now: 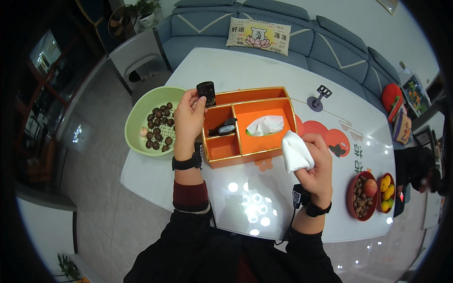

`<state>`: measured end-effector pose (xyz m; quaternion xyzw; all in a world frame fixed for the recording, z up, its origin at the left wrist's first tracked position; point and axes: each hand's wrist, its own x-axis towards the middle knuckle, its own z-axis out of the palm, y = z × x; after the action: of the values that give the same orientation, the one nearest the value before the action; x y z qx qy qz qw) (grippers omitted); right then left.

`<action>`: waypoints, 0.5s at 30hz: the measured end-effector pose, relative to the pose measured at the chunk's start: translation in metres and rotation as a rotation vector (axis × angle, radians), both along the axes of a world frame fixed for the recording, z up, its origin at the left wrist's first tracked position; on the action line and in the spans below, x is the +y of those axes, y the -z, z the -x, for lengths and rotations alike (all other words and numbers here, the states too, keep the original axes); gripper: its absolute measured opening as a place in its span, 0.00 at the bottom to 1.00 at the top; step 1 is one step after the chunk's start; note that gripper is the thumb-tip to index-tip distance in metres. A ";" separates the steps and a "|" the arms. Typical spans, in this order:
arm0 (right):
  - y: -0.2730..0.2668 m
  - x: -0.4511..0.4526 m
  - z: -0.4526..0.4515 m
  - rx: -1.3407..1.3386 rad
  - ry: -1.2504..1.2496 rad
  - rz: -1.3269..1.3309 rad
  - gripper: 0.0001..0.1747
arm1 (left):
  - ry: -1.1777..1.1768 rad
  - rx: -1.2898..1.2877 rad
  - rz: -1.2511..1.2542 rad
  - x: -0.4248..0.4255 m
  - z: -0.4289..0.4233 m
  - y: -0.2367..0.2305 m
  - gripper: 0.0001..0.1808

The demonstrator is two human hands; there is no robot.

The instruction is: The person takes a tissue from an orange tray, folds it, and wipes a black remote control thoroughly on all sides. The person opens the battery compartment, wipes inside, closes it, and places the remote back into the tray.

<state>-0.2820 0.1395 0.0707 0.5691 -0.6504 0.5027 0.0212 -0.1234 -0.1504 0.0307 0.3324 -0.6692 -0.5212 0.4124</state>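
My left hand [190, 113] grips a dark remote control [206, 92] upright at the left end of an orange tissue box organizer [263, 152] with gold edging. In my right hand [320, 164] is a folded white tissue [296, 152], held above the organizer's near right corner. Another tissue [266, 125] pokes out of the organizer's large section. A black object with an oval label [225, 128] leans in a small left compartment, and the compartment nearest me has a bare orange floor. Whether the remote touches the organizer is hard to tell.
A green basin [132, 131] with several brown nuts stands at the left table edge. Two red bowls, one of nuts and fruit [361, 196], one of yellow fruit [387, 192], sit at the right. A dark phone stand [315, 104] is farther back. A person [416, 173] is at far right.
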 end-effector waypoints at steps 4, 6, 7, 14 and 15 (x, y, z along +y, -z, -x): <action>0.000 0.000 0.000 0.013 0.018 -0.014 0.21 | -0.065 0.048 0.186 0.003 0.003 0.004 0.25; 0.000 0.000 0.000 -0.004 0.013 -0.024 0.21 | -0.101 0.044 0.262 0.009 0.004 0.000 0.27; -0.001 0.000 0.000 0.020 0.023 -0.028 0.21 | -0.122 0.036 0.257 0.014 0.002 -0.004 0.28; -0.001 0.000 0.000 0.039 0.027 -0.024 0.22 | 0.468 -0.322 0.439 0.049 -0.024 -0.033 0.23; -0.001 0.001 0.000 0.038 0.026 -0.025 0.22 | 0.452 -0.372 0.501 0.052 -0.022 -0.033 0.21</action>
<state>-0.2818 0.1401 0.0715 0.5701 -0.6634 0.4835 0.0330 -0.1016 -0.0981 0.0638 0.1543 -0.8955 -0.3502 0.2272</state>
